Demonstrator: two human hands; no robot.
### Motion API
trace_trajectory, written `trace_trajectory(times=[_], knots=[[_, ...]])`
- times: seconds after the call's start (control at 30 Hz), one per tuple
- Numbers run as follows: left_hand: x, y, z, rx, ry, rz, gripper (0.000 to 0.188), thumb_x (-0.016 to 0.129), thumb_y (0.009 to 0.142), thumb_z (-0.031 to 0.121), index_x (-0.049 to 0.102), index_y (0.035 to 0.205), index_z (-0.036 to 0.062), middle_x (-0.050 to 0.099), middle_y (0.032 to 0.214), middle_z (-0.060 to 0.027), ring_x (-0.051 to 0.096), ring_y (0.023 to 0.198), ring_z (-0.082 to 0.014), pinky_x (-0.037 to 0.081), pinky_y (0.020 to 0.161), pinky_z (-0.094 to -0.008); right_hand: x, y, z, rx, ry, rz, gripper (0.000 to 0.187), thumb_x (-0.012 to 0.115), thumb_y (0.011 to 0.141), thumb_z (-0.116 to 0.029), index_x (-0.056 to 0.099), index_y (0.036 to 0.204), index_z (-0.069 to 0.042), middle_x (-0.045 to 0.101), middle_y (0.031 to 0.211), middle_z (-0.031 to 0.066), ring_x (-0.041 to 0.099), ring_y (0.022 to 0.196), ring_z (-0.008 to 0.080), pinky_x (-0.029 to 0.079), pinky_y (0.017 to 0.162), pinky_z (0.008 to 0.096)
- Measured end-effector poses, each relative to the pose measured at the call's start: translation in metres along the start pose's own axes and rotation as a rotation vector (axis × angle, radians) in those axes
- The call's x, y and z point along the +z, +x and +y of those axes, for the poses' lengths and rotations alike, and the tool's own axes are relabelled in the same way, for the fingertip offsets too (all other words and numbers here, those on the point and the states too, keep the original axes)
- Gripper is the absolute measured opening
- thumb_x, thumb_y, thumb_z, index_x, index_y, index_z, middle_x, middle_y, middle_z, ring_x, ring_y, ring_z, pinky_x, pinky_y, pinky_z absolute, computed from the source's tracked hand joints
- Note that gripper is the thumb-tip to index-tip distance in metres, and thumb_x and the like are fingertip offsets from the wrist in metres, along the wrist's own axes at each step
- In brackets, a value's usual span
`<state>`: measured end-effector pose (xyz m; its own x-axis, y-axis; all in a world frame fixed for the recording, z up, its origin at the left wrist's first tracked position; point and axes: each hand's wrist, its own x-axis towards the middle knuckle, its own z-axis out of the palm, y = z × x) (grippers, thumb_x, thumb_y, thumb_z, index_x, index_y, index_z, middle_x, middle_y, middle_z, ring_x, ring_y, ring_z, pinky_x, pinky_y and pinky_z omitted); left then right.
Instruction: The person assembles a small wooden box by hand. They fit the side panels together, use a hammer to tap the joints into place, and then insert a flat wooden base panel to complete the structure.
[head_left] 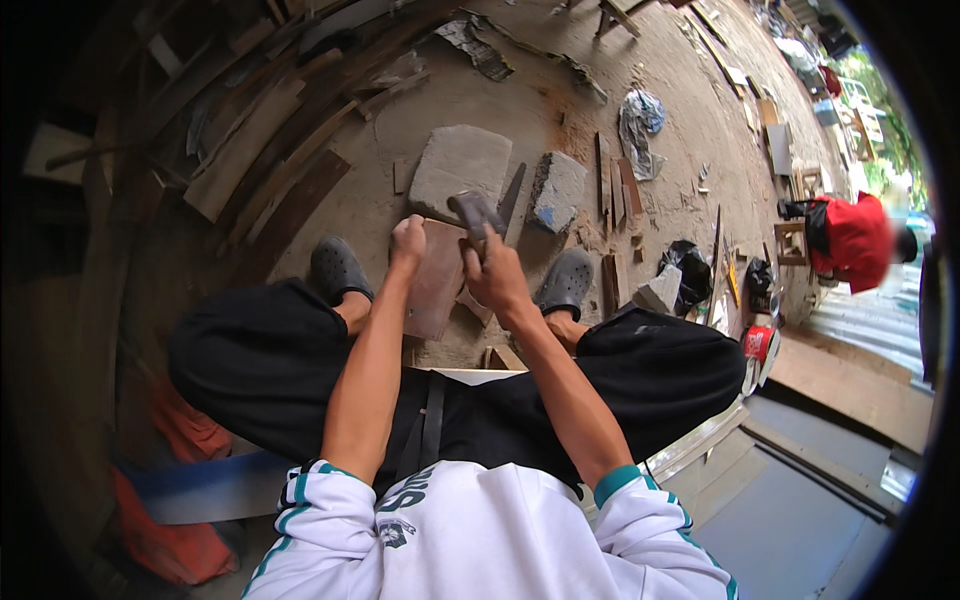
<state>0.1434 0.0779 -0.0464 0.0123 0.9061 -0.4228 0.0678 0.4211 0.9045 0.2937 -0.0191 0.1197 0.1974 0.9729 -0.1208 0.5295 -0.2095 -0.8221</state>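
Observation:
My left hand [407, 243] is closed on the far left edge of a flat reddish-brown wooden board [436, 285]. The board lies between my feet, its far end by a large grey concrete block [458, 172]. In my right hand [492, 270] is a hammer, its dark head [476, 212] over the block's near right corner. The fingers of that hand wrap round the handle, most of which they hide. What lies under the hammer head cannot be made out. A thin, dark, pointed strip [513, 196] rests just right of the block.
A second concrete block [559, 192] stands to the right, with narrow wood strips [612, 180] beyond it. Long planks [250, 150] are heaped at the left. Near my right foot are wood offcuts [614, 280] and a black plastic bag [686, 272]. A person in red [855, 240] is farther right.

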Motion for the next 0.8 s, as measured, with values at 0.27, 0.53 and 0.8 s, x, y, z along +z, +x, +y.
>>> trace_trajectory(times=[0.27,0.53,0.8], knots=[[0.023,-0.020,0.061,-0.448,-0.037,-0.100,0.049,0.059,0.090,0.045,0.070,0.099,-0.0025,0.069,0.096,-0.0118,0.064,0.082,-0.0192,0.051,0.071,-0.0345,-0.018,-0.004,0.018,0.249,-0.021,-0.058,0.034,0.058,0.090,-0.027,0.049,0.107,0.001,0.063,0.090,0.0343,0.061,0.089,0.0502,0.047,0.078,0.0545],[0.027,-0.024,0.070,-0.283,0.311,-0.113,0.034,0.069,0.078,0.027,0.070,0.095,-0.0025,0.066,0.088,-0.0082,0.060,0.076,-0.0160,0.048,0.069,-0.0326,-0.018,-0.021,0.100,0.674,0.204,0.102,0.044,0.057,0.093,-0.032,0.056,0.104,0.010,0.065,0.073,0.0203,0.068,0.061,0.0297,0.052,0.052,0.0406],[-0.012,-0.043,0.105,-0.159,0.089,0.082,0.031,0.057,0.081,0.020,0.070,0.099,-0.0015,0.066,0.096,-0.0077,0.061,0.085,-0.0189,0.048,0.076,-0.0314,0.044,-0.032,0.196,0.988,0.464,0.064,0.032,0.056,0.085,-0.018,0.064,0.097,0.010,0.066,0.079,0.0219,0.066,0.063,0.0307,0.052,0.055,0.0407]])
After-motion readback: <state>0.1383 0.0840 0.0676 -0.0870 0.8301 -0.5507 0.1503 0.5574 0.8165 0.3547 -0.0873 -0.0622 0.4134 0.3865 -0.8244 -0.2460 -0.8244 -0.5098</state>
